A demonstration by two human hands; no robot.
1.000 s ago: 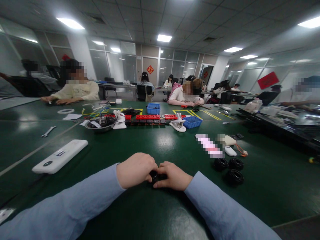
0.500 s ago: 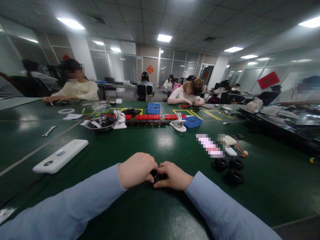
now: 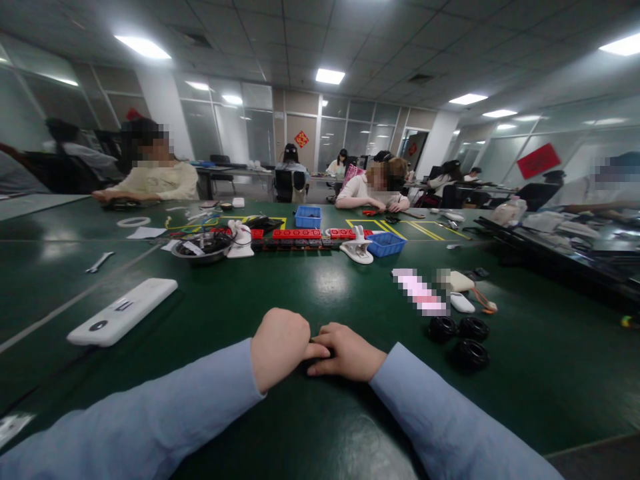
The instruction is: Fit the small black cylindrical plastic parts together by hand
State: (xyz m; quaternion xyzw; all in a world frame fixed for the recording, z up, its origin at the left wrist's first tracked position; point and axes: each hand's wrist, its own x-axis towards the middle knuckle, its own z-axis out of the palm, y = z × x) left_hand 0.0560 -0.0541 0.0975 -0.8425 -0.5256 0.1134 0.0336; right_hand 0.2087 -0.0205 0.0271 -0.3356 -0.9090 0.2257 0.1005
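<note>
Above the green table, my left hand point(image 3: 283, 347) is curled, its back towards me, with a digit reaching across to the other hand. My right hand point(image 3: 347, 352) meets it from the right, its fingers bent inward. Both are closed around something small that they now hide; half a second ago a black, shiny bit showed between the fingertips. To the right lie three black ring-shaped things, like small tyres: a front one point(image 3: 471, 353), a left one point(image 3: 443, 328) and a right one point(image 3: 474, 327).
A white power bank-like device point(image 3: 125, 312) with a cable lies left, near a wrench point(image 3: 99, 262). Farther back are a metal bowl point(image 3: 203, 257) of cables, a red power strip point(image 3: 297, 234), a white clamp stand point(image 3: 358, 248) and a blue bin point(image 3: 385, 245). Other people sit beyond.
My left hand has turned over and shifted slightly right, covering the black thing that showed between the fingertips. My right hand has stayed nearly still.
</note>
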